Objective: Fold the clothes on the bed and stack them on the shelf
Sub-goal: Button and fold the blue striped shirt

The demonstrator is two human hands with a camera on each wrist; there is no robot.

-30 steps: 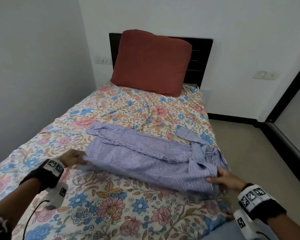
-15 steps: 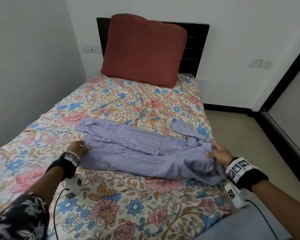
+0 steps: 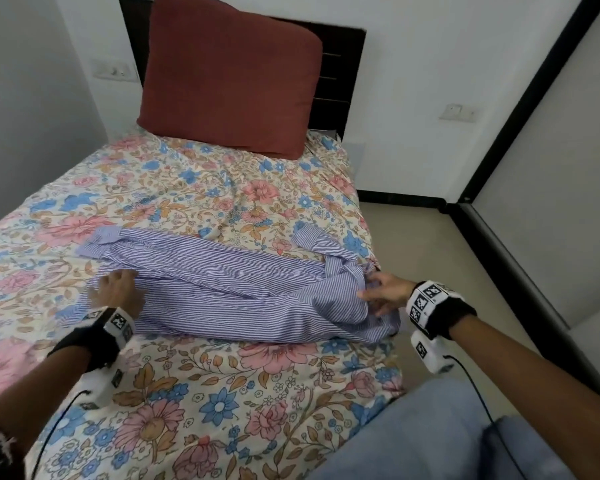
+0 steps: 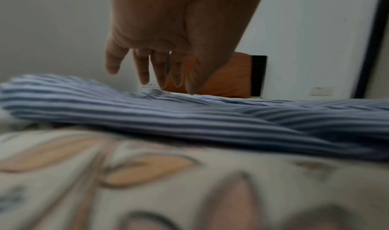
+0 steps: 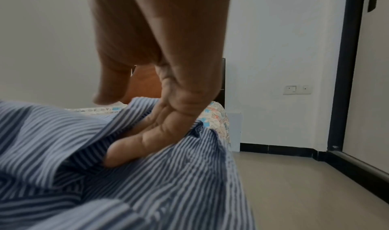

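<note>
The striped shirt (image 3: 222,289), its near hem lifted a second ago, now lies doubled between the hands. The left hand (image 3: 116,292) rests spread on it, and the right hand (image 3: 387,294) tucks straight fingers into its bunched end. Cross-folds likely remain.

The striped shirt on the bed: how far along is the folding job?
Early on. Done: the striped shirt lies across the bed, doubled into a long band. In hand: the left hand touches one end, and the right hand has fingers tucked into the bunched end at the bed's edge. Left: folding it shorter and carrying it to a shelf, which no view shows.
</note>
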